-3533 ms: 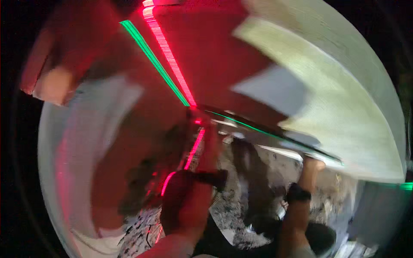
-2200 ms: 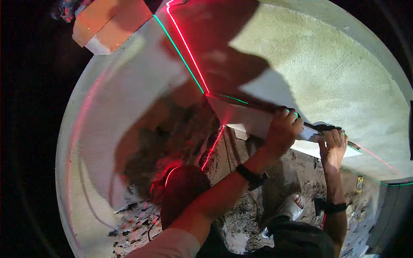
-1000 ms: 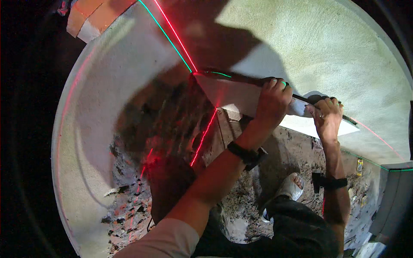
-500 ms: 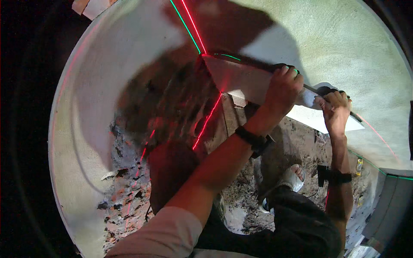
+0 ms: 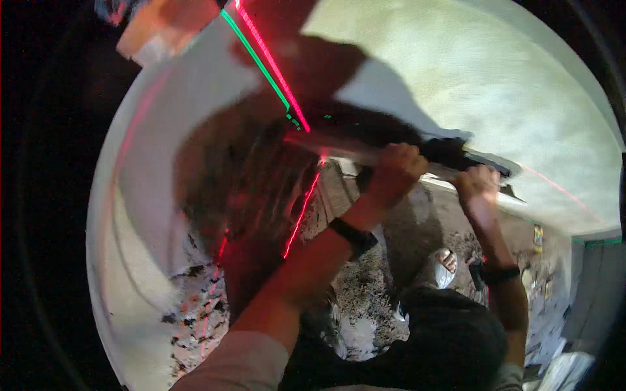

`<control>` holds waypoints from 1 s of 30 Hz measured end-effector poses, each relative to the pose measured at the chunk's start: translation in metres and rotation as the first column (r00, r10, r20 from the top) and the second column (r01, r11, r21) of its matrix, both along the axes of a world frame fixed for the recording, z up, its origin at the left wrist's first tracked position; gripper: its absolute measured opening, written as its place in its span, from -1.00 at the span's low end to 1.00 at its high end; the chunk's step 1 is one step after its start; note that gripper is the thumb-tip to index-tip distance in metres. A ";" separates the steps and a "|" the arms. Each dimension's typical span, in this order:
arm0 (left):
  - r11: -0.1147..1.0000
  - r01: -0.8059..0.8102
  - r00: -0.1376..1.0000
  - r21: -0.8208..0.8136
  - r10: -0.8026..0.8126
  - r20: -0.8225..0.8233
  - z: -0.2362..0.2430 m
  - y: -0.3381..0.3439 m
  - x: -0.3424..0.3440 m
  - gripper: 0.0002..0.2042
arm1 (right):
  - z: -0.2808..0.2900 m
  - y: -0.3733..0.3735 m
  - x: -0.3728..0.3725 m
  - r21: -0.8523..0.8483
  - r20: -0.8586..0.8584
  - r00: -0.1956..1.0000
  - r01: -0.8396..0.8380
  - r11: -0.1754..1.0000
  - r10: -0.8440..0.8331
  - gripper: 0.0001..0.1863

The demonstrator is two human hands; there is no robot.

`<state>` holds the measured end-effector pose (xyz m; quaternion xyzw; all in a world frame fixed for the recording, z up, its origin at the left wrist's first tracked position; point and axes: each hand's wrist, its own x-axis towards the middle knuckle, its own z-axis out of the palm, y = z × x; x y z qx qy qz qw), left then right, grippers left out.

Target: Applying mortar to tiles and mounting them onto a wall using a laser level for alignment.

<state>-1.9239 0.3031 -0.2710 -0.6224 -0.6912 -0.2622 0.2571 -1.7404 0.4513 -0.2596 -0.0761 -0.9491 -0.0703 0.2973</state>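
My left hand [image 5: 399,168] and my right hand [image 5: 479,184] are both closed around a long flat plastering straightedge [image 5: 349,150]. It runs from the wall corner at left toward the right, appears nearly edge-on and is blurred by motion. My left hand grips near its middle, my right hand farther toward its right end. Behind the tool is a pale plastered wall [image 5: 521,91], with a dark shadow falling between. A gap seems to separate the tool from this wall, though contact at its left end cannot be made out.
Red and green laser lines run down the wall corner. A rough, unplastered patch [image 5: 251,176] covers the lower left wall [image 5: 140,202]. Rubble and dried mortar cover the floor [image 5: 368,293] around my foot [image 5: 446,267]. A grey panel [image 5: 593,287] stands at the right.
Both hands and the straightedge have moved down and left in the picture. The tool's broad face has turned from view, and its shadow on the wall has widened. My view has shifted too.
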 end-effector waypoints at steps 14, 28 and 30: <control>0.969 -0.213 0.977 -0.129 0.212 -0.018 -0.016 -0.047 0.044 -0.80 | -0.050 -0.024 0.126 -0.618 -0.195 0.934 -0.353 -0.702 -0.298 -0.31; 0.755 -0.490 -0.344 0.436 -0.627 0.699 -0.086 -0.137 0.039 -0.12 | -0.068 -0.045 0.134 -0.298 -0.371 0.743 -0.663 -0.687 -0.557 -0.28; 0.655 -0.563 -0.358 0.505 -0.743 0.565 -0.082 -0.166 0.014 -0.16 | -0.075 -0.051 0.137 -0.229 -0.447 0.720 -0.665 -0.711 -0.530 -0.26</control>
